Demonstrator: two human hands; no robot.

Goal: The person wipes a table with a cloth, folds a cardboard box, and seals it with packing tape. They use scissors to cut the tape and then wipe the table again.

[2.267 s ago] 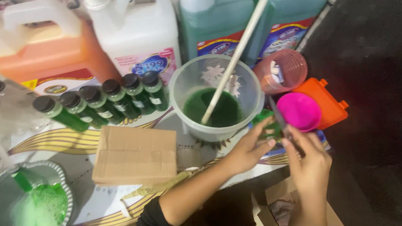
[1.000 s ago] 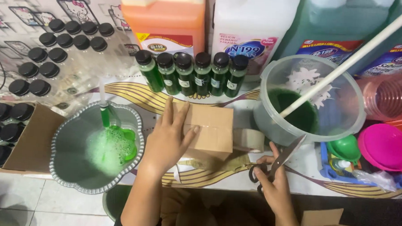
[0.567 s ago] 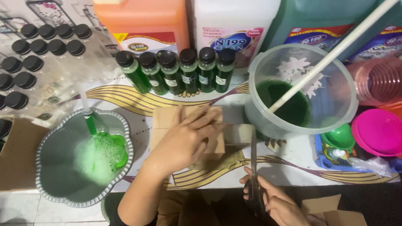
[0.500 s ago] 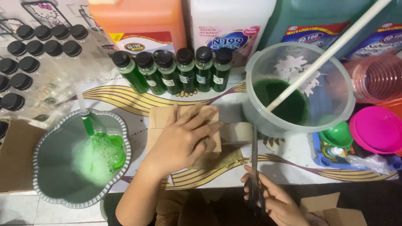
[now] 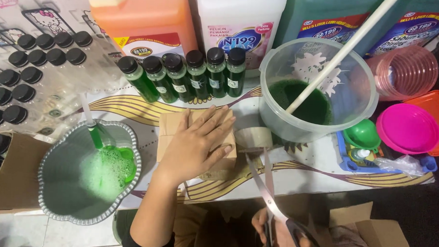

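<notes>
My left hand (image 5: 194,144) lies flat on a small brown cardboard box (image 5: 170,129) on the table, fingers spread. My right hand (image 5: 286,235) grips the handles of a pair of scissors (image 5: 261,176) below the table edge; the blades are slightly apart and point up toward a roll of brown tape (image 5: 254,138) beside the box. A strip of tape runs from the roll along the box's near edge.
Several green-filled bottles (image 5: 184,78) stand behind the box. A clear bucket (image 5: 363,102) holds green liquid and a white stick. A metal bowl (image 5: 49,181) with green foam sits left. Black-capped empty bottles (image 5: 34,66), big jugs (image 5: 145,18), pink bowl (image 5: 408,127), green funnel (image 5: 362,135).
My left hand came to the box and now presses on it. My right hand brought the scissors from the right to below the tape roll, blades pointing up.
</notes>
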